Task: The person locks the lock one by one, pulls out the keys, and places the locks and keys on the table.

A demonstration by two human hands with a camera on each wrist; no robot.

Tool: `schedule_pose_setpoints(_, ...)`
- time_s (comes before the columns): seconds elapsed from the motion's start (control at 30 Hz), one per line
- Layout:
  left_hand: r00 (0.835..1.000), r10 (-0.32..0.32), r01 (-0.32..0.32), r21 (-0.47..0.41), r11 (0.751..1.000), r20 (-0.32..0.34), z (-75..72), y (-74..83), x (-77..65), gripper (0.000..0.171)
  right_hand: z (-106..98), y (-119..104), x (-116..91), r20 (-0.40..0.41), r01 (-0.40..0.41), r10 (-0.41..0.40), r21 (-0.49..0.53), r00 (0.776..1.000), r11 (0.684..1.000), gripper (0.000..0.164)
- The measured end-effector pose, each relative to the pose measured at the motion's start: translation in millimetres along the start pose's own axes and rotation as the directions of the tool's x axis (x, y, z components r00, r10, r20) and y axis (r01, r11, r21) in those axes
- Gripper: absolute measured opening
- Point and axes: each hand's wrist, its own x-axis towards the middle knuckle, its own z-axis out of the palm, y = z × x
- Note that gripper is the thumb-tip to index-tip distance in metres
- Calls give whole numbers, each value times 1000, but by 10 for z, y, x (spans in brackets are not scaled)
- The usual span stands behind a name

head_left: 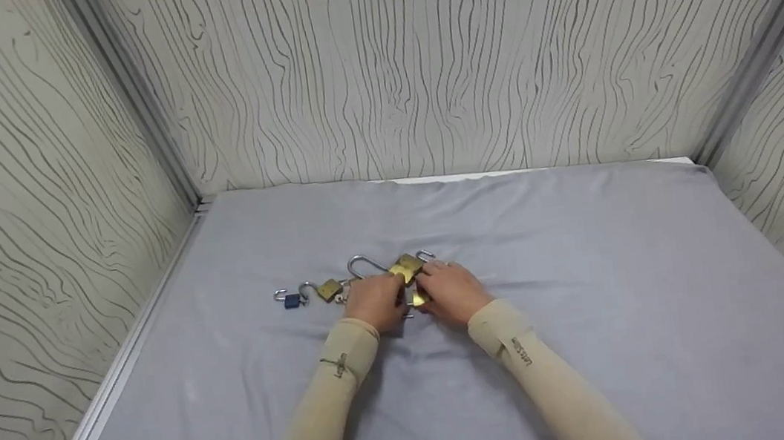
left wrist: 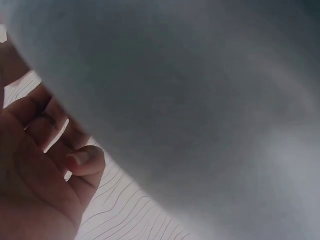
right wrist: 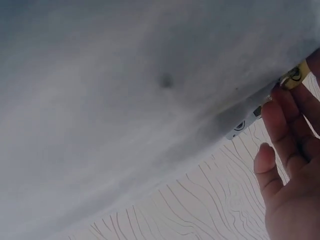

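One brass lock (head_left: 419,297) is being pinched by the right hand (head_left: 455,291), presumably for steadiness; the left hand (head_left: 374,302) is working alongside, its fingers' hold, if any, indeterminable.

Head view: bright, diffuse light; source can't be placed. Patterned walls (head_left: 388,63) evenly lit. Soft shadows on the grey cloth (head_left: 633,295) beside the sleeves (head_left: 313,431). Small yellow glints off brass padlocks (head_left: 402,272); fine detail soft. Left wrist view: dim, bluish, mostly out-of-focus grey, paler toward lower right; left fingers (left wrist: 92,161) shaded against bright background. Right wrist view: hazy, darker upper left, small blurred dark spot; right fingers (right wrist: 274,120) also shaded.
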Motion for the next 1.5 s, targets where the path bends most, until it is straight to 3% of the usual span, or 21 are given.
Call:
schedule_pose_setpoints(0.13, 1000, 20, -20, -37, 999, -12, -10, -21, -21, 20, -58, 25, -33, -27, 19, -19, 5, 999, 1000, 25)
schedule_pose_setpoints(0.27, 1000, 14, -15, -143, 990, -8, -22, -39, -33, 12, -181, 76, -78, -88, 55, -51, 41, 995, 998, 23)
schedule_pose_setpoints(0.4, 1000, 9, -6, -298, 954, 9, -65, -14, -42, 10, -314, 140, -160, -104, 51, -40, 110, 994, 993, 27)
schedule_pose_setpoints(0.5, 999, 36, -30, -366, 930, 10, -118, 28, -52, 10, -383, 182, -244, -103, 40, -23, 165, 994, 986, 27)
schedule_pose_setpoints(0.8, 997, 70, -71, -356, 932, -17, -151, 74, -86, 11, -399, 225, -352, -128, 92, -65, 218, 990, 972, 24)
schedule_pose_setpoints(1.03, 998, 63, -69, -408, 910, -29, -174, 79, -61, 10, -412, 265, -354, -112, 103, -69, 328, 991, 939, 18)
schedule_pose_setpoints(1.2, 998, 51, -61, -450, 891, -35, -188, 92, -33, 10, -410, 283, -352, -35, 56, -45, 426, 998, 903, 11)
schedule_pose_setpoints(1.33, 999, 41, -47, -467, 883, -21, -178, 95, -37, 9, -391, 284, -366, 41, 13, -38, 496, 998, 868, 17)
schedule_pose_setpoints(1.43, 999, 32, -26, -507, 861, 2, -172, 100, -46, 10, -376, 290, -381, 94, -33, -27, 591, 995, 806, 19)
schedule_pose_setpoints(1.5, 999, 27, -11, -561, 828, 19, -168, 106, -52, 11, -367, 299, -389, 114, -60, -21, 662, 993, 747, 20)
